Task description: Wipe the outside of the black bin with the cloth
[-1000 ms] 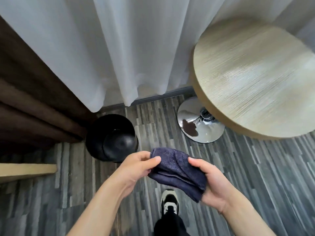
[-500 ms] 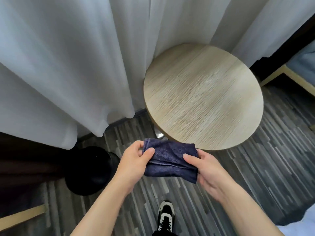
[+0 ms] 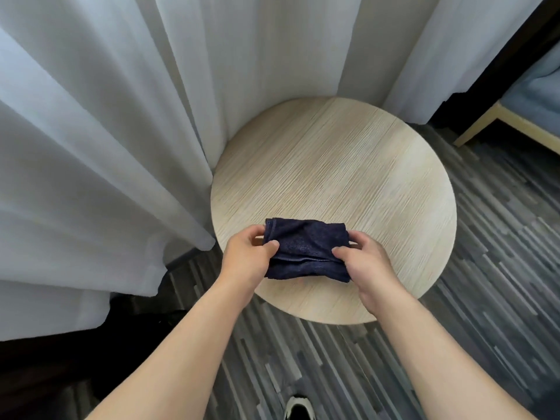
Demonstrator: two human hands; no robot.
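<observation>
A folded dark blue cloth (image 3: 306, 248) lies over the near edge of the round light-wood table (image 3: 348, 165). My left hand (image 3: 248, 256) pinches its left end and my right hand (image 3: 363, 262) pinches its right end. Whether the cloth rests on the tabletop or hangs just above it I cannot tell. The black bin is hard to make out: only a dark mass (image 3: 142, 307) shows low at the left under the curtain's hem, behind my left forearm.
White sheer curtains (image 3: 106, 147) hang at the left and behind the table. A wood-framed seat with a grey cushion (image 3: 527, 95) stands at the far right. Grey striped flooring (image 3: 485, 298) surrounds the table. My shoe (image 3: 298, 409) shows at the bottom edge.
The view has swung right and up from the bin to the table. Both hands have carried the cloth from above the floor to over the table's near edge.
</observation>
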